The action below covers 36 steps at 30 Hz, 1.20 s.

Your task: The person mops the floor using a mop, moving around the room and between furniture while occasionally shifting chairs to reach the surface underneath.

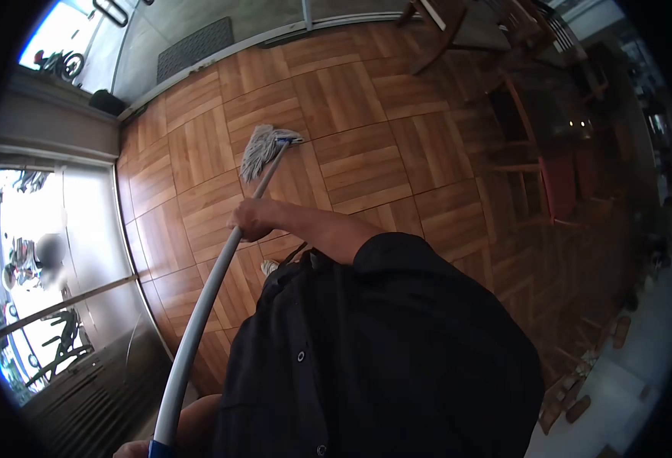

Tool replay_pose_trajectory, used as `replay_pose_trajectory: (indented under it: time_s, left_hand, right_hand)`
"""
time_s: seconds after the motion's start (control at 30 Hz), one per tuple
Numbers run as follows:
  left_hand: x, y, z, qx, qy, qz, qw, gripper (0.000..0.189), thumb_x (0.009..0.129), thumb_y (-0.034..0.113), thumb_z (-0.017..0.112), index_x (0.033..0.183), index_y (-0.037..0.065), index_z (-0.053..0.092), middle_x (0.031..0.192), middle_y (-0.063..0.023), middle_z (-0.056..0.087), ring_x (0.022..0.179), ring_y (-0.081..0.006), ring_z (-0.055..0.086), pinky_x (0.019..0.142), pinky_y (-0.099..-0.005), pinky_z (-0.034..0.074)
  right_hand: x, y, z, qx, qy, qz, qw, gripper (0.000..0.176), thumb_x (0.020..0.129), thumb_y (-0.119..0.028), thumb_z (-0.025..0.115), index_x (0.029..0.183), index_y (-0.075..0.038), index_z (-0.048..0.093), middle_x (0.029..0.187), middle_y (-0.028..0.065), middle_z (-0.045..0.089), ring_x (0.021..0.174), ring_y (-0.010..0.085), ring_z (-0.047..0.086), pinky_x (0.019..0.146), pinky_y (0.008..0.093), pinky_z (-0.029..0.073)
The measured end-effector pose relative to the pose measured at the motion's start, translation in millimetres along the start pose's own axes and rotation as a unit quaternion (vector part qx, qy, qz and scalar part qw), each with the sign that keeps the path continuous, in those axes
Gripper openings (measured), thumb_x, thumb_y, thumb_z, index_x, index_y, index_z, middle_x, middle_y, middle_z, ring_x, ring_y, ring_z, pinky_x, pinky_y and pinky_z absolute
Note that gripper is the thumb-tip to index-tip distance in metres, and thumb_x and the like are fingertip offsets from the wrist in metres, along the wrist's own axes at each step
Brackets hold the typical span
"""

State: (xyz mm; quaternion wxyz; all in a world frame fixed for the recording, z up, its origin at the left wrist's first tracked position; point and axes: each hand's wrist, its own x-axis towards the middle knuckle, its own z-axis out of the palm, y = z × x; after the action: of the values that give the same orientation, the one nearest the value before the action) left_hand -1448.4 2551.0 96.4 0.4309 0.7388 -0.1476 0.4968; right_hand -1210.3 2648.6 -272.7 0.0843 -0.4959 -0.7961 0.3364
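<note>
Grey mop shaft [206, 298] | right hand [254, 220] grip closed mid-shaft, arm outstretched | left hand [131, 450] (edge-cropped) at top end, grip unclear

The wooden parquet floor [366, 164] bears the string head of a mop [199, 313] near its middle, and wooden chairs [443, 30] stand along its far edge.

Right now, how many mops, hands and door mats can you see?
Mop: 1
Hands: 2, the right hand gripping the handle, the left hand at its blue end
Door mat: 1
Total: 4
</note>
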Motion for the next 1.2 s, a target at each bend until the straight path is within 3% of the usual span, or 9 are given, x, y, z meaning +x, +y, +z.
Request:
replay_pose_trajectory:
  time_s: [0.07, 0.13, 0.17, 0.23, 0.3, 0.37, 0.47, 0.8, 1.2]
  left_hand:
    - [15, -38, 23, -0.061, -0.033, 0.016, 0.997, 0.028, 0.093, 0.015, 0.062, 0.116, 0.008, 0.048, 0.066, 0.0016, 0.047, 0.05, -0.0104, 0.049, 0.048, -0.0279, 0.047]
    - [36, -54, 40, -0.063, -0.113, -0.11, 0.985, 0.018, 0.093, 0.017, 0.064, 0.097, 0.006, 0.05, 0.063, 0.0002, 0.05, 0.05, -0.012, 0.054, 0.05, -0.028, 0.052]
    - [28, -74, 44, -0.099, -0.097, -0.063, 0.988, 0.019, 0.087, 0.012, 0.07, 0.088, 0.008, 0.051, 0.062, 0.0007, 0.056, 0.052, -0.0132, 0.059, 0.055, -0.0272, 0.053]
    - [38, -150, 101, -0.208, -0.125, -0.069, 0.968, 0.024, 0.08, 0.013, 0.082, 0.08, 0.007, 0.059, 0.063, 0.0, 0.064, 0.057, -0.0154, 0.066, 0.061, -0.0288, 0.056]
    - [48, -195, 144, -0.262, -0.258, -0.084, 0.926, 0.032, 0.075, 0.024, 0.088, 0.082, 0.004, 0.064, 0.066, -0.0075, 0.066, 0.061, -0.0212, 0.067, 0.061, -0.0336, 0.056]
    - [38, -207, 200, -0.274, -0.167, -0.126, 0.939, 0.037, 0.076, 0.032, 0.086, 0.076, 0.004, 0.062, 0.066, -0.0094, 0.064, 0.063, -0.0234, 0.066, 0.063, -0.0379, 0.056]
    - [34, -206, 208, -0.284, -0.201, -0.124, 0.929, 0.04, 0.079, 0.034, 0.082, 0.068, 0.005, 0.058, 0.065, -0.0091, 0.062, 0.064, -0.0235, 0.065, 0.065, -0.0415, 0.055]
    - [-46, -125, 93, -0.243, -0.029, -0.187, 0.951, 0.036, 0.082, 0.026, 0.071, 0.061, 0.007, 0.049, 0.052, -0.0072, 0.051, 0.045, -0.023, 0.052, 0.052, -0.0397, 0.049]
    - [-134, 110, -91, 0.083, 0.089, -0.032, 0.992, 0.048, 0.094, 0.037, 0.063, 0.059, 0.014, 0.04, 0.049, 0.0054, 0.045, 0.039, -0.0066, 0.046, 0.047, -0.0218, 0.043]
  right_hand:
    - [-79, 35, -27, 0.042, 0.052, 0.064, 0.996, 0.022, 0.087, -0.029, 0.06, 0.093, -0.012, 0.072, 0.099, 0.0147, 0.072, 0.097, 0.0348, 0.068, 0.085, 0.044, 0.054]
    - [-134, 89, -19, 0.045, 0.116, 0.138, 0.983, 0.019, 0.084, -0.027, 0.066, 0.082, -0.008, 0.066, 0.093, 0.0167, 0.07, 0.095, 0.037, 0.067, 0.083, 0.0452, 0.053]
    - [-168, 111, -13, 0.046, 0.2, 0.148, 0.967, 0.02, 0.085, -0.026, 0.067, 0.081, -0.007, 0.065, 0.089, 0.0171, 0.069, 0.092, 0.0376, 0.067, 0.081, 0.0458, 0.053]
    - [-268, 153, -8, 0.117, 0.28, 0.29, 0.907, 0.032, 0.085, -0.032, 0.071, 0.074, -0.005, 0.058, 0.08, 0.0147, 0.063, 0.083, 0.0344, 0.063, 0.073, 0.0443, 0.049]
    - [-329, 181, 14, 0.104, 0.386, 0.315, 0.861, 0.037, 0.087, -0.027, 0.071, 0.069, -0.004, 0.048, 0.072, 0.0109, 0.054, 0.072, 0.0276, 0.054, 0.069, 0.0415, 0.046]
    - [-375, 183, 28, 0.106, 0.454, 0.366, 0.806, 0.036, 0.086, -0.022, 0.071, 0.069, -0.003, 0.046, 0.07, 0.0097, 0.052, 0.069, 0.0251, 0.052, 0.066, 0.0396, 0.044]
    - [-402, 184, 49, 0.081, 0.465, 0.404, 0.783, 0.036, 0.083, -0.017, 0.074, 0.069, -0.002, 0.045, 0.069, 0.0087, 0.049, 0.067, 0.0236, 0.051, 0.064, 0.0381, 0.043]
    - [-267, 120, 94, 0.051, 0.502, 0.333, 0.797, 0.031, 0.083, -0.018, 0.071, 0.068, -0.002, 0.048, 0.071, 0.0127, 0.053, 0.071, 0.033, 0.056, 0.066, 0.0439, 0.046]
    - [27, -97, 153, 0.031, 0.404, 0.091, 0.91, 0.017, 0.082, -0.022, 0.062, 0.071, -0.009, 0.059, 0.075, 0.0121, 0.06, 0.082, 0.0341, 0.062, 0.077, 0.0482, 0.048]
